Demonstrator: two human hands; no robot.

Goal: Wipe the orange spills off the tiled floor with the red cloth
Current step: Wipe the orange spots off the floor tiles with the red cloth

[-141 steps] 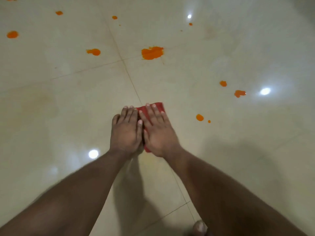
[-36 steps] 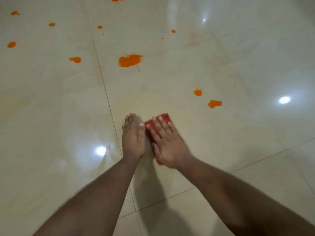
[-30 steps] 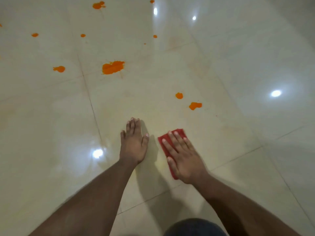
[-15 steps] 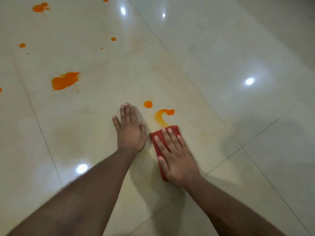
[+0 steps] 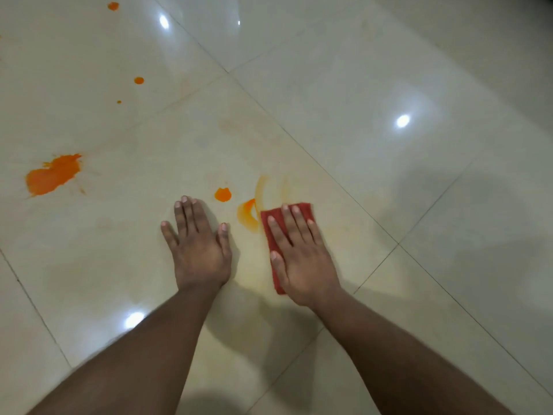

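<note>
My right hand [image 5: 302, 256] lies flat, fingers straight, pressing the folded red cloth [image 5: 303, 209] onto the cream tiled floor [image 5: 344, 94]. Only the cloth's top and left edge show from under the palm. Just left of the cloth is a curved orange smear [image 5: 249, 218], with a paler streak [image 5: 261, 187] above it. A small round orange spot [image 5: 223, 194] sits between the smear and my left hand [image 5: 197, 247], which rests flat on the bare tile with fingers spread. A big orange splash [image 5: 52, 175] lies far left.
Smaller orange drops dot the upper left: one drop [image 5: 138, 80], a tiny speck [image 5: 119, 101] and a top drop [image 5: 113, 6]. Grout lines cross the glossy tiles diagonally. Bright lamp reflections [image 5: 402, 121] glare on the floor. Faint yellowish haze covers the tile around my hands.
My right hand has slid the cloth right and up through the orange blot, spreading it into a curved smear. My left hand left the cloth and now rests on the tile.
</note>
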